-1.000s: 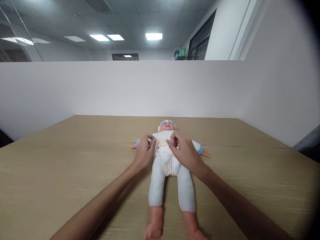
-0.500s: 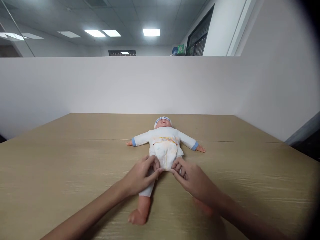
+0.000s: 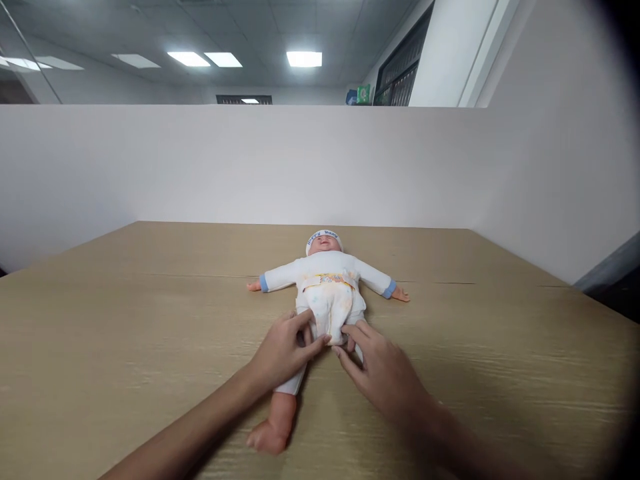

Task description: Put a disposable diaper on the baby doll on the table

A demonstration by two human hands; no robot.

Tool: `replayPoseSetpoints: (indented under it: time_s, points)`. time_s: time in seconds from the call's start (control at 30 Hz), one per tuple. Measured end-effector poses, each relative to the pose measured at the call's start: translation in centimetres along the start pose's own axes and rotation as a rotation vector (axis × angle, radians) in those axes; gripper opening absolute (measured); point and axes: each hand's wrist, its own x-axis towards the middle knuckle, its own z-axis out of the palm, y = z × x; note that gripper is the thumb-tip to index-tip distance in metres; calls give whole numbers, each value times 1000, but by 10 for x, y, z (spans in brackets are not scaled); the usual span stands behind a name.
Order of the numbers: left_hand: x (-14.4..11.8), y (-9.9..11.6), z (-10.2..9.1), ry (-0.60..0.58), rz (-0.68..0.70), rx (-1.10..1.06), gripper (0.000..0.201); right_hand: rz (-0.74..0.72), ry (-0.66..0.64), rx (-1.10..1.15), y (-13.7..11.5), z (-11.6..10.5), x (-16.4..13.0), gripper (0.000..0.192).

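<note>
- Doll (image 3: pixel 327 283) lies face-up on desk (image 3: pixel 125 333), long axis running straight away from the hands, head farthest.
- Left hand (image 3: pixel 283 352) and right hand (image 3: pixel 383 377) pinch diaper (image 3: pixel 330 313) at its crotch edge, fingers narrow, equally near.

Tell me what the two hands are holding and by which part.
Both hands pinch the white diaper on the white-clothed baby doll at its lower crotch edge: left hand on its left side, right hand on its right.

White partition (image 3: pixel 200 160) behind wooden table (image 3: pixel 100 320); ceiling lights (image 3: pixel 304 59) lit.
</note>
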Motion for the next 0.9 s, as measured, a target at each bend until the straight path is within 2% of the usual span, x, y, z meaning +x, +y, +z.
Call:
replayPoseSetpoints:
  time_s: [0.07, 0.2, 0.43, 0.67, 0.77, 0.9]
  points:
    - [-1, 0, 0, 5, 0, -7, 46, 4, 0, 1, -1, 1, -3, 5]
    - [-2, 0, -1, 31, 15, -36, 43, 14, 4, 26, -3, 1, -8, 14]
    - [-5, 1, -1, 114, 165, -102, 26, 6, 14, 80, -9, -4, -9, 20]
    - [-4, 2, -1, 85, 195, -90, 25, 7, 2, 106, -12, -1, -8, 25]
    - [-3, 0, 0, 65, 170, -85, 29, -4, 11, 115, -14, -1, -8, 27]
    - [-2, -2, 2, 90, 75, -140, 27, 79, -46, 112, -11, -6, 2, 14]
